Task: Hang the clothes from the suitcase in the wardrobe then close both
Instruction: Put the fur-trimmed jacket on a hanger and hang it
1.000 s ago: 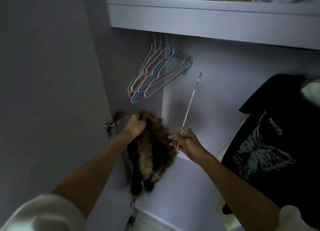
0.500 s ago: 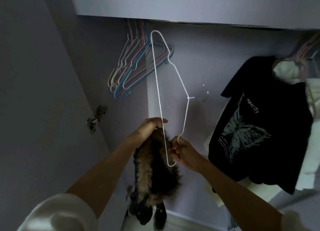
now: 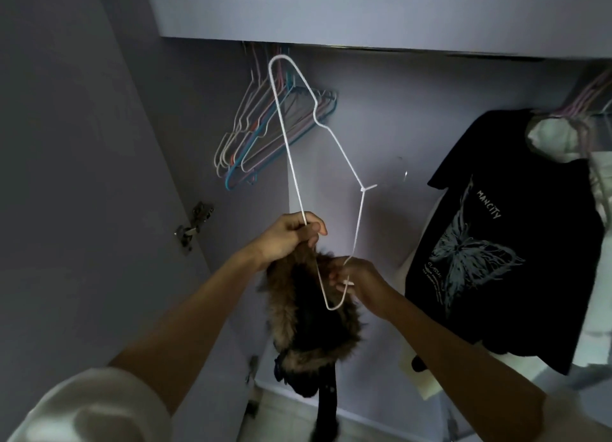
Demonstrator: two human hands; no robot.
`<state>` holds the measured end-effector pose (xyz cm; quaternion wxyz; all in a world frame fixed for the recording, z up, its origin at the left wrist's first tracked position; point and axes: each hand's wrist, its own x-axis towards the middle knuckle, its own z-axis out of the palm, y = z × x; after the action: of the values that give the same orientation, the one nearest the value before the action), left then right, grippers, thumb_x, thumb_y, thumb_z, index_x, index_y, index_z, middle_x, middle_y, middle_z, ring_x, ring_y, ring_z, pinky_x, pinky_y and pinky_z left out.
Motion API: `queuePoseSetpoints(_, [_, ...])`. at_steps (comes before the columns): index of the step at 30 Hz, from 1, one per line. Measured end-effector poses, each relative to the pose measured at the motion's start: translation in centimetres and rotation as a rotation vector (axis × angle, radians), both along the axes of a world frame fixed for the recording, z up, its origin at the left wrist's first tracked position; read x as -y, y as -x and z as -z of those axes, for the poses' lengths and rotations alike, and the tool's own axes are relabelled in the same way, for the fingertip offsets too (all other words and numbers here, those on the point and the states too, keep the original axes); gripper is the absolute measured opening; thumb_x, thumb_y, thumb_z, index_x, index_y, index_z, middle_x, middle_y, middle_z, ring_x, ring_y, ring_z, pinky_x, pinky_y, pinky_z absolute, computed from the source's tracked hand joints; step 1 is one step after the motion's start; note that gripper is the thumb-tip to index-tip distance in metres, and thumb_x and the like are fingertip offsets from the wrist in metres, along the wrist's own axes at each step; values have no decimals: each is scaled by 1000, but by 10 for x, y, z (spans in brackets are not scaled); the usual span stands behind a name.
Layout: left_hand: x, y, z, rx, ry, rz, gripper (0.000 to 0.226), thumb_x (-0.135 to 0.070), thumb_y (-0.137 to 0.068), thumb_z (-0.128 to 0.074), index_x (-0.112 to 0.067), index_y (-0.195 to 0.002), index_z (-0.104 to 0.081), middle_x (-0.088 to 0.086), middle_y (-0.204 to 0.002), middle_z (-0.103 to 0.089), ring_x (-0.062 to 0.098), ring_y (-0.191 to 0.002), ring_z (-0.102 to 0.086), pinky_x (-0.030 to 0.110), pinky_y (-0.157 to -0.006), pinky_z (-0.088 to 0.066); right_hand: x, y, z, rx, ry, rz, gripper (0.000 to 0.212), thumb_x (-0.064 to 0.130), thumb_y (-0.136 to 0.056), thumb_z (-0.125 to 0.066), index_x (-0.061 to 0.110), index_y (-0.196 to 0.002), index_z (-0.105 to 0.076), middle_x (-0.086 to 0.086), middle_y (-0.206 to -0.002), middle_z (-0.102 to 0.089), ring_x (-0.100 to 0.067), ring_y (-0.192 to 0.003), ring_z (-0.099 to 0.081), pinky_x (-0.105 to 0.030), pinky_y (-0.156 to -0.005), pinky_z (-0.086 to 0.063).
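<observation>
In front of the open wardrobe (image 3: 381, 20) we grip the top of a brown fur-trimmed garment (image 3: 298, 312) with our left hand (image 3: 288, 236), its fingers curled round the fur and one side of the white wire hanger (image 3: 291, 150), while our right hand (image 3: 361, 282) pinches the hanger's lower end, left of a hanging black butterfly T-shirt (image 3: 496, 242).

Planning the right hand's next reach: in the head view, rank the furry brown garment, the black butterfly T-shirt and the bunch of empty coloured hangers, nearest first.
1. Furry brown garment, touching the right hand.
2. Black butterfly T-shirt, hanging rightward.
3. Bunch of empty coloured hangers, upper left.
</observation>
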<state>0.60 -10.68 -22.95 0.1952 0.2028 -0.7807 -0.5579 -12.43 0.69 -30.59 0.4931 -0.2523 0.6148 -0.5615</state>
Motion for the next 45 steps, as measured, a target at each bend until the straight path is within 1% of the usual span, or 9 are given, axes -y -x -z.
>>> queuePoseSetpoints(4, [4,-17,-8,93,10,77,24,0,-94,-45,-12,-77,-58,-12,-48,-54,-3,-50,-48,9,-57,-40,22,0,-32,261,198,60,15,17,-92,-49,20,-104,-57,-2,-74,-65,-18,-70,-62,-28,-68,-42])
queuePoseSetpoints(9, [5,-34,-11,257,141,77,14,-1,-91,-53,-2,-99,-64,-4,-69,-61,-4,-59,-54,7,-63,-44,48,-12,-55,437,275,352,35,44,-93,-46,17,-70,-46,7,-41,-37,-6,-33,-32,-21,-45,-24])
queuePoseSetpoints(15, [13,-54,-17,477,296,-34,71,-4,-74,-74,-16,-136,-42,4,-107,-50,19,-101,-52,19,-89,-41,66,-33,-42,521,266,558,38,19,-96,-33,19,-59,-25,10,-36,-23,-5,-29,-19,-17,-37,-15])
queuePoseSetpoints(18, [13,-59,-16,578,657,-62,68,9,-80,-52,-20,-140,-38,7,-109,-37,29,-109,-49,23,-94,-36,69,-39,-37,545,274,571,36,13,-94,-29,21,-60,-23,12,-35,-21,-4,-28,-17,-15,-34,-12])
queuePoseSetpoints(22, [22,-69,-22,470,760,-166,48,11,-80,-45,-7,-121,-60,15,-119,-52,29,-113,-52,17,-95,-31,73,-42,-35,530,300,575,38,10,-94,-27,22,-58,-19,13,-34,-20,-3,-28,-17,-17,-33,-12])
queuePoseSetpoints(28, [24,-80,-50,51,316,-128,36,20,-72,-42,1,-92,-65,-7,-77,-67,-13,-70,-58,2,-74,-40,88,-45,-50,347,321,534,40,12,-97,-28,19,-58,-25,9,-30,-26,-4,-29,-24,-20,-45,-19])
queuePoseSetpoints(34, [27,-88,-78,-372,-152,-190,35,9,-63,-46,-17,-64,-69,-2,-60,-65,8,-54,-61,15,-58,-50,88,-51,-39,-2,305,367,51,15,-100,-30,7,-57,-55,7,-40,-58,0,-41,-54,-19,-63,-45])
queuePoseSetpoints(41, [22,-70,-90,-529,-346,-206,34,18,-75,-35,-9,-75,-54,2,-62,-63,12,-54,-58,18,-57,-49,96,-67,-64,301,322,298,39,21,-96,-36,18,-57,-44,6,-43,-47,-14,-53,-44,-28,-58,-36])
queuePoseSetpoints(45, [30,-68,-92,-518,-311,-382,36,19,-80,-30,-9,-77,-52,2,-59,-62,14,-56,-58,21,-59,-50,100,-60,-93,102,360,339,48,26,-96,-31,20,-49,-34,0,-44,-51,-20,-50,-49,-27,-50,-36])
